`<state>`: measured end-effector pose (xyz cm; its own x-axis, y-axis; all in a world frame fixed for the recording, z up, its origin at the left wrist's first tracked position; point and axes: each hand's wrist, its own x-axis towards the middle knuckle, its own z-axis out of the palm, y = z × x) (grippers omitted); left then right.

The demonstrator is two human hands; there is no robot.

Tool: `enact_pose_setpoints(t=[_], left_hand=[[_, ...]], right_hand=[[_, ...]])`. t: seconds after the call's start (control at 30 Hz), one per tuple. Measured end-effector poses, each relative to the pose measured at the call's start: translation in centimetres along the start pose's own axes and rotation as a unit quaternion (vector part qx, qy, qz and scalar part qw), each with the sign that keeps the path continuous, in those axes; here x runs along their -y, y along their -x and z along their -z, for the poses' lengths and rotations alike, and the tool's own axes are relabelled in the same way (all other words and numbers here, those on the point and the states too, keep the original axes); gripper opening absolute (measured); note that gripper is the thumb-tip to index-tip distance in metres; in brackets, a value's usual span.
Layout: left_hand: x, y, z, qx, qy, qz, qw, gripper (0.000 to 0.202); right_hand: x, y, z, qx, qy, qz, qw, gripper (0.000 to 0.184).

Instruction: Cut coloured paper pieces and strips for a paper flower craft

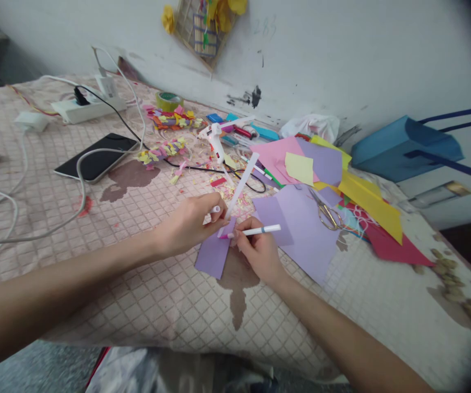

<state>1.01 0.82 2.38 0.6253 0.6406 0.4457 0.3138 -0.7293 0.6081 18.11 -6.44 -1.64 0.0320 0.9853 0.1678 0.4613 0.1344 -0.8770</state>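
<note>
My right hand (257,251) is closed round a white marker (262,230). Its magenta end lies at a purple paper strip (213,256) on the table. On the strip's far part, my left hand (194,221) pinches the near end of a long whitish ruler-like strip (243,184), its markings too blurred to read. A small white tube end, perhaps a marker cap (216,209), also sticks out between the left fingers. To the right of my hands lie larger purple sheets (304,234), with gold-handled scissors (326,213) on top.
Beyond my hands are a white glue gun (215,143), paper scraps and twisted paper garlands (161,152). A black tablet (98,157), white cables and a power strip (90,109) lie left. Coloured sheets (370,202) and a blue bag (407,147) are at right.
</note>
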Motion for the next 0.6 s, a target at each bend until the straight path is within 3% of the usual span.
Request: enact_pose_setpoints(t=[0.6], left_hand=[[0.09,0.10,0.06,0.011,0.016,0.013,1.000,0.014]], right_hand=[[0.03,-0.09,0.10,0.000,0.012,0.000,1.000,0.012]])
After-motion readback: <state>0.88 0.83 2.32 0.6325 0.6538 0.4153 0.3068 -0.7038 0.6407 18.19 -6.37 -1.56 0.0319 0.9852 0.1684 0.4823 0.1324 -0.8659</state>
